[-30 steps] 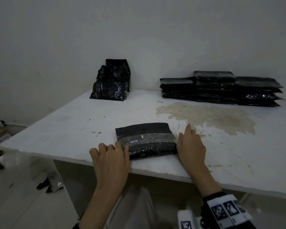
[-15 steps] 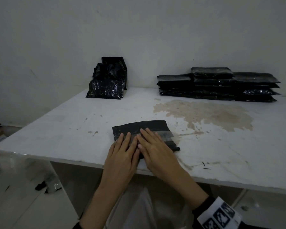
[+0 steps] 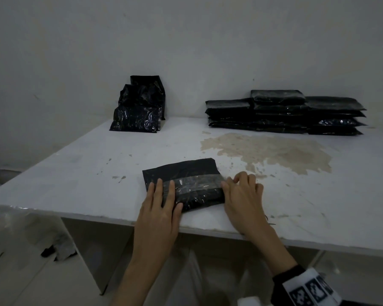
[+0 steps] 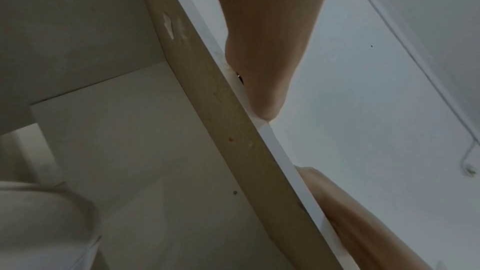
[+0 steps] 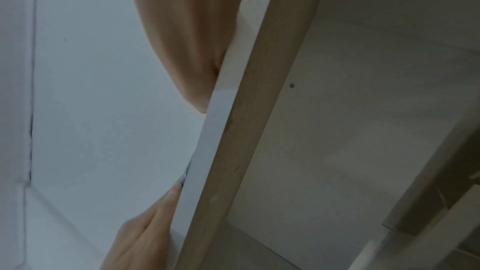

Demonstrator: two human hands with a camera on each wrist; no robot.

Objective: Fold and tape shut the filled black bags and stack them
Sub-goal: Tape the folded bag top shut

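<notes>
A person's left hand [image 3: 158, 208] lies flat, fingers straight, pressing the near left end of a folded black bag [image 3: 184, 184] on a white table [image 3: 75, 173], while the right hand [image 3: 241, 195] rests against the bag's right end with fingers curled at the end of a clear tape strip [image 3: 197, 181]; whether they pinch it cannot be told. The strip runs across the bag between the two hands. Beyond the right hand, against the wall, taped bags lie in a flat stack [image 3: 283, 113]. Beyond the left hand, a few black bags lean upright [image 3: 139, 107]. A brown stain [image 3: 270, 151] marks the table beyond the right hand.
</notes>
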